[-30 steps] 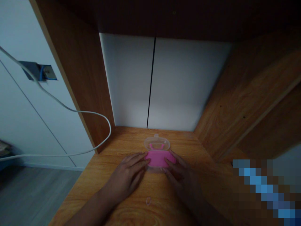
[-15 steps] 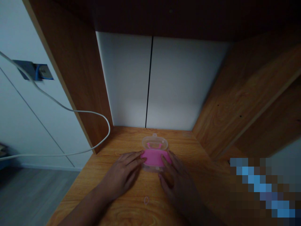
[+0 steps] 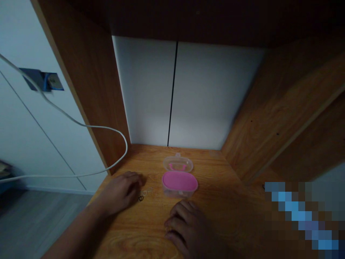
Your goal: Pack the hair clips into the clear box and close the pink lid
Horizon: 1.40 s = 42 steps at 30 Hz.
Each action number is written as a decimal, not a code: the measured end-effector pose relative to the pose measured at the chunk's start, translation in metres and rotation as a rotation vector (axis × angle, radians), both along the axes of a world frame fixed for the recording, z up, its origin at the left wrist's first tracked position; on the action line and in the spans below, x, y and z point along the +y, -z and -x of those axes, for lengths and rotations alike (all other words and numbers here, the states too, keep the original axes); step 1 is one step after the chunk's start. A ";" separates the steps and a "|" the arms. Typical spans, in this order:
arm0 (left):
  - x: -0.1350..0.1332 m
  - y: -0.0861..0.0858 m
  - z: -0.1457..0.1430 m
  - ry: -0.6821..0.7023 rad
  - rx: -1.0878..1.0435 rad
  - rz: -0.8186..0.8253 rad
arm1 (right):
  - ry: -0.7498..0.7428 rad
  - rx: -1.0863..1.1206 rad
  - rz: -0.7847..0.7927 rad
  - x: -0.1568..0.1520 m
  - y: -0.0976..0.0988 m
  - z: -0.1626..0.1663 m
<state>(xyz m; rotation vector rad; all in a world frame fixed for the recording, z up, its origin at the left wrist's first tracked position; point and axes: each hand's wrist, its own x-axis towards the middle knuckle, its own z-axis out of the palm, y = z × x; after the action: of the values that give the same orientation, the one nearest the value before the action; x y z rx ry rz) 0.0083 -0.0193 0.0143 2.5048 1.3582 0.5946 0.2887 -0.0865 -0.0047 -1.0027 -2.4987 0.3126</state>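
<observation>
Clear plastic case [image 3: 178, 164] with pink panel [image 3: 179, 181] lying opened out in 2 halves on the wooden desk [image 3: 215, 169], 2 small rubber rings [image 3: 141, 198] outside it beside the loosely curled, empty left hand [image 3: 121, 192], and the slightly spread, empty right hand [image 3: 187, 226] near the case's front edge, not touching it.

**Head view into a wooden desk nook.** Left hand [image 3: 120, 192], fingers curled, rests on the desk [image 3: 215, 165] just beside small rings [image 3: 142, 196], one dark and one clear. Right hand [image 3: 187, 225], fingers slightly bent, lies nearer the viewer, well apart from those rings. Beyond and between the hands sits an open clear case [image 3: 179, 196]: pink base [image 3: 179, 181] in front, lid [image 3: 178, 163] lying flat behind it. A white cable [image 3: 107, 127] loops outside the left panel from a wall socket [image 3: 52, 81].
</observation>
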 end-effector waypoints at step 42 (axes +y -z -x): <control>-0.005 -0.002 0.001 0.047 -0.060 0.074 | 0.395 0.314 -0.300 0.049 0.006 -0.047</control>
<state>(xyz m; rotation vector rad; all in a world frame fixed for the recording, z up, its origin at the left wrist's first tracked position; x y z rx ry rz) 0.0073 -0.0239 0.0162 2.4336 1.2731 0.5939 0.3355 -0.0374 -0.0110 -1.1844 -1.9436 -0.0279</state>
